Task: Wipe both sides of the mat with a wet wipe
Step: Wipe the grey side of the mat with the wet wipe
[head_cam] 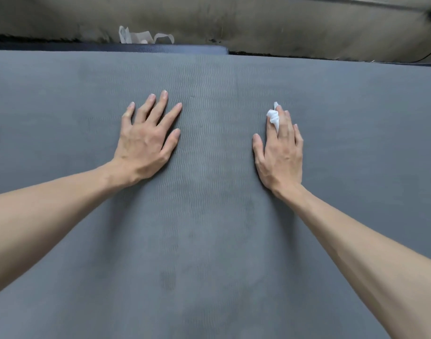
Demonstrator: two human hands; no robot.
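Mat (214,216) lies flat under both palms. Right hand (279,152) pins the crumpled wet wipe (274,118) between 2 fingers, pressed down; left hand (146,140) rests splayed, holding nothing. Dark smudges nearer the wrists suggest this side is unfinished; I judge flipping and wiping side 2 remains.

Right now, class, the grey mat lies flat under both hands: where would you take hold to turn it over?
Probably the mat's far edge, reached from above: it ends there over a darker layer, offering a lip. Elsewhere it lies flat, with no other edge in view.
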